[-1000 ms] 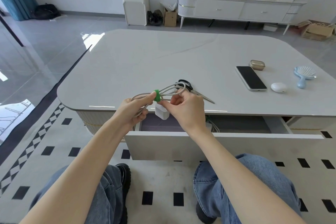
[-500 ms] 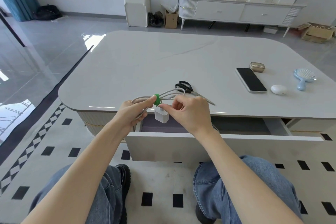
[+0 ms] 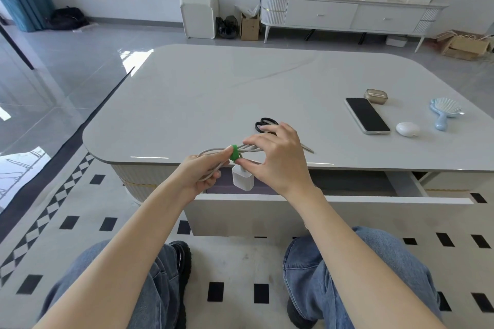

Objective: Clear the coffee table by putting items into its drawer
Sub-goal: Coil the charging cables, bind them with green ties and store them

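Observation:
A coiled grey charger cable [image 3: 213,153] with a green strap [image 3: 235,153] and a white plug block [image 3: 242,178] hangs over the open drawer [image 3: 320,204] at the front edge of the white coffee table [image 3: 213,93]. My left hand [image 3: 201,172] grips the cable loops, thumb on the green strap. My right hand [image 3: 278,159] pinches the cable just right of the strap. Black scissors [image 3: 266,125] lie on the table, partly hidden behind my right hand. A phone [image 3: 366,115], a small tan case [image 3: 376,96], a white earbud case [image 3: 407,129] and a blue hairbrush [image 3: 443,112] lie at the right.
My knees in jeans sit close under the drawer front. A second small drawer [image 3: 449,181] shows at the far right. A white sideboard [image 3: 347,16] and cardboard boxes [image 3: 465,45] stand across the tiled floor.
Both hands with the cable have sunk slightly toward the drawer, and my right fingers have spread wider over the scissors.

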`<state>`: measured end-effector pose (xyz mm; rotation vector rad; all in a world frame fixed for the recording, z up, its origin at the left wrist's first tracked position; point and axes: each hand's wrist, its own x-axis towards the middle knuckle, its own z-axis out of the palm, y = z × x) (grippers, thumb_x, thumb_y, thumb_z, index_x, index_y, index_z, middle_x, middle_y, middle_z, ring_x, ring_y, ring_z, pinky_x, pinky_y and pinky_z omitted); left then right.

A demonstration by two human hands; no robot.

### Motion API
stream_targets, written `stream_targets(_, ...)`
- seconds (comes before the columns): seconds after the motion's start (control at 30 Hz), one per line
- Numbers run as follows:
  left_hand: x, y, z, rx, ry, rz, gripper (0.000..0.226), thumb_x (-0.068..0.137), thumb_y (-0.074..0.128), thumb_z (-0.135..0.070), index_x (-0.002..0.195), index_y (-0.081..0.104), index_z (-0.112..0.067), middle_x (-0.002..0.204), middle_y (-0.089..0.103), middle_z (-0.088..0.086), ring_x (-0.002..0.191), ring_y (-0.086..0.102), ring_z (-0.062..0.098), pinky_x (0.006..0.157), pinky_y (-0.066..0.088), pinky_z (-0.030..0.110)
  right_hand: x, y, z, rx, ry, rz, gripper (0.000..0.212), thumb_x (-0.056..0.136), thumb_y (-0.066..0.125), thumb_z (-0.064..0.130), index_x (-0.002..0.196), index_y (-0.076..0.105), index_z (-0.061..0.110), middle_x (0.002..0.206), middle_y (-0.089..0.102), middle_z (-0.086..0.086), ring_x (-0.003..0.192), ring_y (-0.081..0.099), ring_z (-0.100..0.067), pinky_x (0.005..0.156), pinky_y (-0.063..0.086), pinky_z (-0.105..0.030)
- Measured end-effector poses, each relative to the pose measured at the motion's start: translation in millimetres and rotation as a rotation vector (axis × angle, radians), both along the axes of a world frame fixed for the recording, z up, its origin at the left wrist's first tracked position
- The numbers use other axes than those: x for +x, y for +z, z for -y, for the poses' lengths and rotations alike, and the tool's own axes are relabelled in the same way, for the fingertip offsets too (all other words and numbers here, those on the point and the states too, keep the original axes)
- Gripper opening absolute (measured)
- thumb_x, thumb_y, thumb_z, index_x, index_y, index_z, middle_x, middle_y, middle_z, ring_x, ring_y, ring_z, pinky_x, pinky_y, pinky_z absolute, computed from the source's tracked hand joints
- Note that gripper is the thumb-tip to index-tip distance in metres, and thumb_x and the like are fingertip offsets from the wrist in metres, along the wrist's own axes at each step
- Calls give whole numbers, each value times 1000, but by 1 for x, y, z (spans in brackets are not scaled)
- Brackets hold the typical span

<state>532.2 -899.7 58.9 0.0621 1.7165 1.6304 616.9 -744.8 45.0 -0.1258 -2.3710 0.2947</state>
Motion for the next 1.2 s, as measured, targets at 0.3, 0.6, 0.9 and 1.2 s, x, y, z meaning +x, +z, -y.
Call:
stream_targets(0.3, 1, -4, 2, 5, -9, 75, 28, 78, 76, -39, 95, 72, -18, 78, 60, -5, 41, 42, 3, 39, 29, 12, -5, -9, 0, 201, 17, -57, 27, 75, 72, 44, 76, 74, 17, 75, 72, 6, 84, 68, -15, 100, 40, -42)
stream_targets(0.6, 6, 10, 4, -3, -12, -103, 18, 75, 78, -38, 77, 76, -20, 63, 54, -9, 48, 40, 6, 46, 37, 12, 10, 11, -9, -663, 154, 386, 62, 68, 82, 47, 124, 59, 33, 116, 65, 13, 112, 57, 0, 100, 46, -24)
stream_targets(0.9, 13, 11, 0, 7, -65, -302, 21, 79, 77, -28, 93, 76, -12, 61, 62, -11, 50, 41, 5, 46, 36, 10, 19, 7, -13, -880, 288, 557, 6, 83, 73, 33, 86, 68, 30, 71, 62, 16, 69, 55, -5, 69, 41, -22)
stream_targets(1.2, 14, 10, -13, 111, 39, -314, 48, 81, 57, -61, 102, 70, -20, 95, 75, -2, 91, 69, 10, 83, 52, 27, 28, 8, -13, -1026, 255, 496, 16, 93, 63, 30, 92, 69, 15, 86, 73, -1, 52, 50, 6, 54, 35, -9)
